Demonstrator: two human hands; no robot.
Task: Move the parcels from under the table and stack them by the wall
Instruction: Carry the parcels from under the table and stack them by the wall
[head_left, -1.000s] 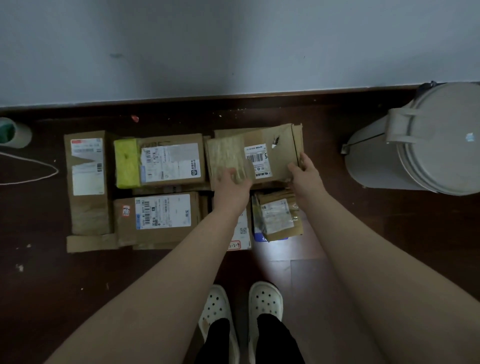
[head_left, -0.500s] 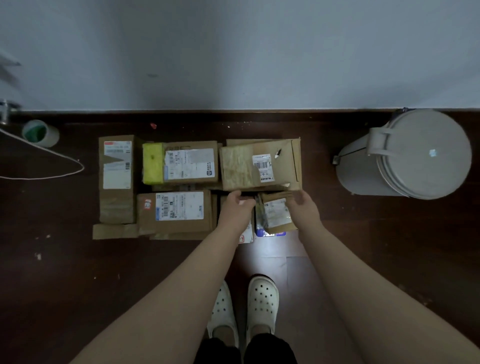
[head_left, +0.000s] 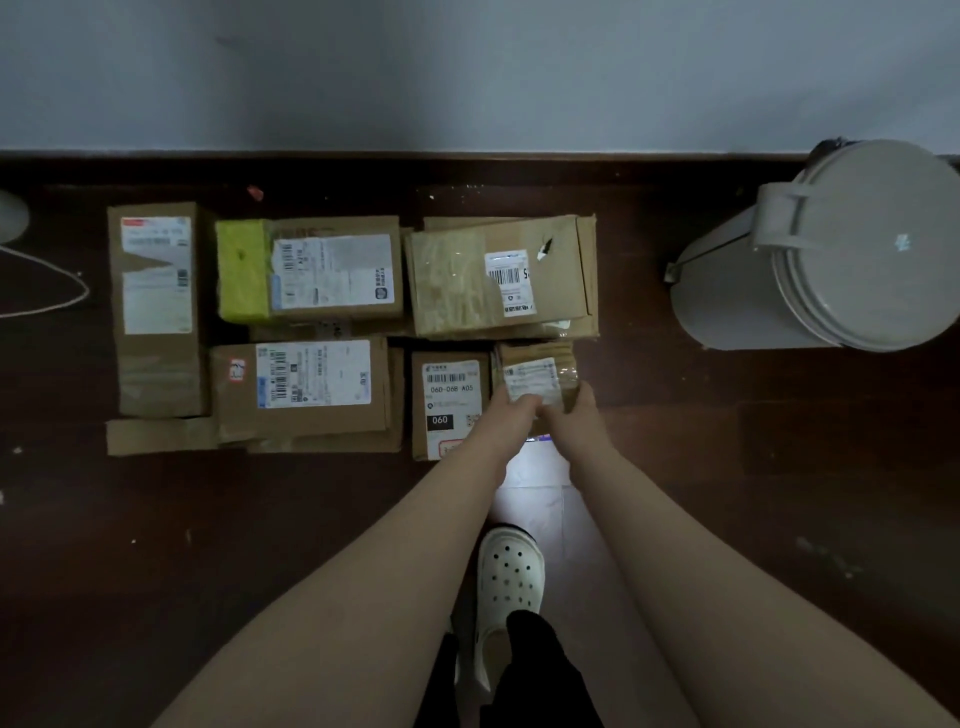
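step: squaring up small parcel (head_left: 537, 375) | place: near-right end of the stacked parcels (head_left: 332, 270) below the wall (head_left: 467, 78) | left hand (head_left: 511, 415), right hand (head_left: 577, 413): fingers curled on its near corners, seemingly pinching, to line it up

Person with both forearms bare, left hand (head_left: 511, 415) and right hand (head_left: 575, 415) uncovered, one white moulded clog (head_left: 509, 579) on view, round ventilation holes across its toe, thick rounded rim, plain black trouser legs (head_left: 543, 673) above it, hem lying over the clog's rear.
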